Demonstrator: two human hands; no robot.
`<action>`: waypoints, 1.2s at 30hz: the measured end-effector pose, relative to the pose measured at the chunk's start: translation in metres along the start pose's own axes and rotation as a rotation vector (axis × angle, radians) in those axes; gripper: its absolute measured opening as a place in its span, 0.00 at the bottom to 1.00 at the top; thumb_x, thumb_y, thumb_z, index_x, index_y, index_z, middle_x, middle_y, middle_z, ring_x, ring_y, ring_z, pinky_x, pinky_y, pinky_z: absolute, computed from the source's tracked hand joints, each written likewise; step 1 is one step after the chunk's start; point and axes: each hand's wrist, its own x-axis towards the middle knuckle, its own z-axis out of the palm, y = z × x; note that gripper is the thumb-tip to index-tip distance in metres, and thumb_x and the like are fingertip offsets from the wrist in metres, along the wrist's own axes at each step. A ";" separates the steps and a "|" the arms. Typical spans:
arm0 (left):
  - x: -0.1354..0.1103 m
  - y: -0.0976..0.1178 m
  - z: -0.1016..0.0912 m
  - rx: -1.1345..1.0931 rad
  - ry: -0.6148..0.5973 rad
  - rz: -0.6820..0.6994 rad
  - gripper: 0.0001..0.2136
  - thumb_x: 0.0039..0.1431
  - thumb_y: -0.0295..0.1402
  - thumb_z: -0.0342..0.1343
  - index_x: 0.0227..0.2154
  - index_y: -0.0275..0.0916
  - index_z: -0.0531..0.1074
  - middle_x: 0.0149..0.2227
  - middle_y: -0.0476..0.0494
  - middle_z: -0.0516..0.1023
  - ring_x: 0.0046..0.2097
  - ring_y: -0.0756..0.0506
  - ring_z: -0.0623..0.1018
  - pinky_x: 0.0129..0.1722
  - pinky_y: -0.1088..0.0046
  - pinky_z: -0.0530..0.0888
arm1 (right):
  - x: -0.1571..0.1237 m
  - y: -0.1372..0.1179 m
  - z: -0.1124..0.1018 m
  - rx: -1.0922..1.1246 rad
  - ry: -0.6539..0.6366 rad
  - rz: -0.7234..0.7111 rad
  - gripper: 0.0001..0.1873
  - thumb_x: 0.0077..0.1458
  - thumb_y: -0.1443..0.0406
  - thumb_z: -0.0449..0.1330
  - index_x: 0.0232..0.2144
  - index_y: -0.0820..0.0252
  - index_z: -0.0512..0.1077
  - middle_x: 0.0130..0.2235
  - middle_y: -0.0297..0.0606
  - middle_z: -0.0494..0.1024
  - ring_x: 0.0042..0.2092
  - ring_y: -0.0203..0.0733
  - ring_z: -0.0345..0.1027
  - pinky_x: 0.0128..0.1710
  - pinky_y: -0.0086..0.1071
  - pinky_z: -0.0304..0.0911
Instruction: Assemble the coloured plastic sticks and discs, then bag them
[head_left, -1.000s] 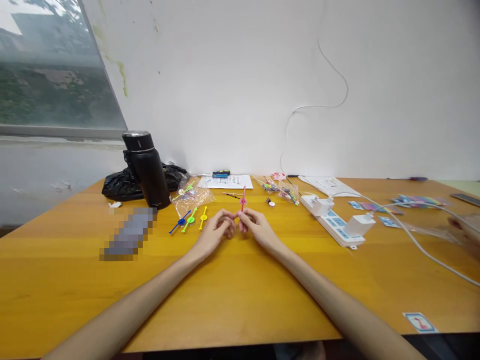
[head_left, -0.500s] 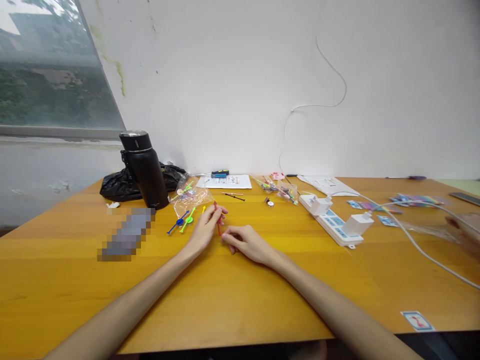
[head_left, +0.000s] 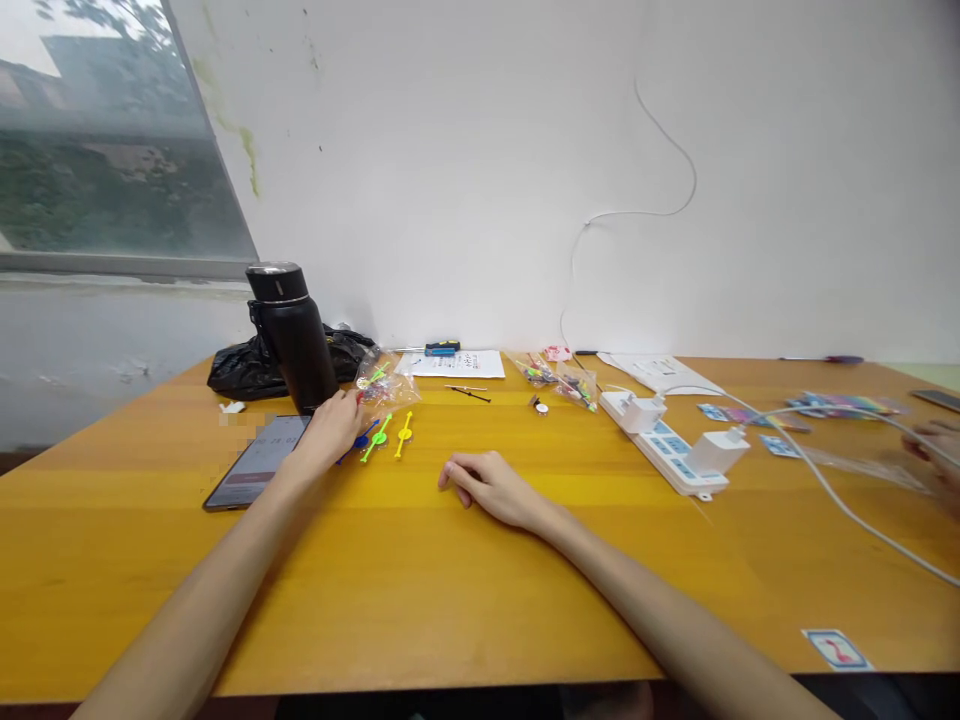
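Note:
My left hand [head_left: 334, 432] is closed over the left end of a row of plastic arrow spinners, with a bit of the red arrow spinner [head_left: 359, 397] showing at its fingertips. Partly covered by that hand is the blue arrow spinner [head_left: 366, 439]. Beside it lie the green arrow spinner [head_left: 379, 437] and the yellow arrow spinner [head_left: 404, 435], roughly parallel. My right hand [head_left: 491, 486] rests on the wooden table [head_left: 450, 590] with its fingers curled in; nothing shows in them.
A phone [head_left: 251, 470] and a black bottle [head_left: 295, 345] stand left, by a black bag [head_left: 244, 372]. Behind are a clear bag of parts [head_left: 386, 385], a screwdriver [head_left: 441, 349] and thin rods [head_left: 469, 393]. Right: a power strip [head_left: 667, 445], cables, another person's hand [head_left: 934, 450].
My left hand has moved left with the red arrow spinner, away from my right hand to the row's left end. The yellow spinner is now uncovered. My right hand stays in place.

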 end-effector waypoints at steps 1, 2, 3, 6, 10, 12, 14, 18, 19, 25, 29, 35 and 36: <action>0.000 -0.002 0.001 0.009 -0.027 -0.016 0.18 0.67 0.34 0.37 0.43 0.33 0.72 0.43 0.30 0.76 0.44 0.36 0.78 0.44 0.63 0.71 | 0.000 0.000 0.000 0.001 -0.003 0.001 0.25 0.69 0.51 0.46 0.37 0.59 0.76 0.24 0.31 0.73 0.26 0.34 0.64 0.30 0.26 0.58; 0.000 -0.003 0.001 0.013 -0.044 -0.030 0.18 0.66 0.34 0.38 0.42 0.33 0.73 0.43 0.29 0.77 0.44 0.36 0.78 0.42 0.63 0.72 | 0.000 0.000 0.000 0.003 -0.007 0.000 0.25 0.69 0.51 0.46 0.37 0.59 0.76 0.25 0.31 0.73 0.26 0.34 0.65 0.30 0.26 0.58; 0.000 -0.005 0.001 0.013 -0.055 -0.040 0.17 0.65 0.34 0.39 0.41 0.33 0.74 0.43 0.29 0.77 0.43 0.35 0.79 0.41 0.63 0.72 | 0.000 -0.001 -0.001 0.004 -0.008 -0.002 0.25 0.69 0.51 0.46 0.37 0.59 0.76 0.24 0.31 0.73 0.26 0.34 0.65 0.30 0.26 0.58; -0.001 -0.006 -0.001 0.011 -0.094 -0.060 0.16 0.63 0.34 0.42 0.36 0.35 0.75 0.41 0.29 0.79 0.42 0.35 0.79 0.39 0.63 0.72 | -0.001 -0.002 -0.001 -0.001 0.000 -0.013 0.26 0.68 0.50 0.46 0.36 0.60 0.76 0.24 0.32 0.73 0.27 0.34 0.65 0.31 0.26 0.57; -0.003 -0.003 -0.006 0.006 -0.141 -0.106 0.14 0.61 0.37 0.44 0.32 0.37 0.74 0.37 0.31 0.81 0.39 0.34 0.80 0.34 0.65 0.71 | -0.001 -0.003 -0.001 -0.008 0.003 -0.014 0.25 0.68 0.51 0.46 0.36 0.60 0.76 0.24 0.31 0.73 0.26 0.34 0.64 0.31 0.27 0.57; -0.005 -0.001 -0.008 -0.001 -0.161 -0.129 0.15 0.62 0.38 0.44 0.33 0.38 0.74 0.37 0.31 0.81 0.39 0.33 0.80 0.34 0.65 0.71 | 0.000 -0.002 0.000 -0.007 -0.003 -0.018 0.24 0.69 0.52 0.46 0.36 0.60 0.76 0.24 0.31 0.73 0.26 0.34 0.65 0.31 0.27 0.57; -0.007 0.001 -0.011 -0.019 -0.167 -0.141 0.15 0.62 0.39 0.44 0.35 0.38 0.73 0.38 0.31 0.80 0.39 0.33 0.79 0.34 0.63 0.71 | 0.001 0.001 -0.002 -0.024 0.010 -0.027 0.23 0.69 0.54 0.46 0.37 0.59 0.76 0.26 0.32 0.74 0.27 0.35 0.66 0.31 0.27 0.58; -0.012 0.010 -0.015 -0.006 -0.016 -0.096 0.14 0.63 0.40 0.46 0.39 0.38 0.72 0.44 0.31 0.76 0.44 0.32 0.76 0.38 0.60 0.72 | 0.007 0.020 -0.018 -0.217 0.277 -0.016 0.16 0.68 0.60 0.49 0.38 0.58 0.74 0.35 0.37 0.77 0.38 0.40 0.69 0.41 0.32 0.61; -0.013 0.014 -0.016 0.002 0.063 -0.065 0.13 0.63 0.39 0.46 0.40 0.37 0.71 0.45 0.30 0.74 0.47 0.32 0.75 0.40 0.59 0.72 | 0.008 0.027 -0.025 -0.302 0.378 0.001 0.13 0.66 0.61 0.50 0.39 0.58 0.74 0.39 0.40 0.77 0.43 0.43 0.68 0.45 0.34 0.60; -0.023 0.058 -0.020 -0.372 0.269 0.355 0.09 0.66 0.31 0.44 0.40 0.41 0.70 0.45 0.41 0.70 0.45 0.42 0.73 0.47 0.66 0.69 | 0.006 0.072 -0.062 -0.739 0.669 0.338 0.14 0.57 0.66 0.55 0.46 0.62 0.70 0.53 0.51 0.67 0.55 0.57 0.57 0.55 0.47 0.55; -0.035 0.080 -0.015 -0.527 0.123 0.558 0.09 0.66 0.30 0.44 0.38 0.41 0.70 0.41 0.43 0.70 0.39 0.45 0.73 0.43 0.69 0.68 | 0.004 0.082 -0.070 -0.782 0.715 0.438 0.15 0.55 0.66 0.55 0.46 0.64 0.68 0.55 0.54 0.65 0.56 0.58 0.56 0.55 0.47 0.54; -0.044 0.090 -0.012 -0.572 0.022 0.617 0.09 0.66 0.30 0.44 0.37 0.42 0.71 0.41 0.45 0.70 0.35 0.47 0.72 0.39 0.71 0.67 | 0.004 0.084 -0.072 -0.727 0.675 0.452 0.17 0.57 0.65 0.54 0.49 0.64 0.68 0.54 0.53 0.68 0.56 0.59 0.58 0.56 0.49 0.54; -0.044 0.090 -0.012 -0.588 0.022 0.615 0.09 0.66 0.30 0.45 0.36 0.42 0.71 0.40 0.45 0.71 0.35 0.47 0.72 0.39 0.71 0.67 | 0.004 0.085 -0.073 -0.713 0.665 0.450 0.16 0.58 0.66 0.54 0.48 0.64 0.69 0.52 0.52 0.70 0.55 0.58 0.59 0.55 0.48 0.55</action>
